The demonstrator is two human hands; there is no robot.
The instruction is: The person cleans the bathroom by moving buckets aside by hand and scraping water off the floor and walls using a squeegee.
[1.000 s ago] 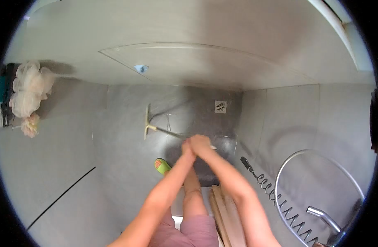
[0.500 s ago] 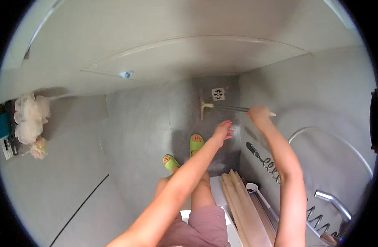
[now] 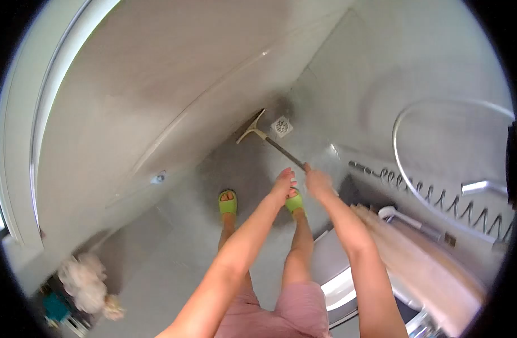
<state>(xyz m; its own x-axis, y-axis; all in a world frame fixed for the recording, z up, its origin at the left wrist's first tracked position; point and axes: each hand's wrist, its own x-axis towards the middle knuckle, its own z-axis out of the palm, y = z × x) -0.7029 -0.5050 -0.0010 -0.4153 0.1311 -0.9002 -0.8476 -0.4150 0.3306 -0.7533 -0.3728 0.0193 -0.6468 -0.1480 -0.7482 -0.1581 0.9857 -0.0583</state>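
My right hand (image 3: 319, 183) is wrapped around the dark handle of a floor squeegee (image 3: 285, 152). Its pale T-shaped head rests on the grey floor at the foot of the wall, just left of the square drain cover (image 3: 282, 127). Close beside the handle is my left hand (image 3: 284, 183), fingers loosely apart and holding nothing. My feet, in green slides (image 3: 228, 202), stand on the floor below the squeegee.
Along the right wall run a coiled hose (image 3: 433, 194) and a metal spout (image 3: 483, 187). Folded beige panels (image 3: 421, 270) and a white-handled brush (image 3: 407, 218) sit at lower right. Pale bath puffs (image 3: 84, 281) hang at lower left.
The view has turned, bringing the left wall closer. My right hand has come nearer my left hand, and the squeegee head is now angled against the wall base, left of the drain.
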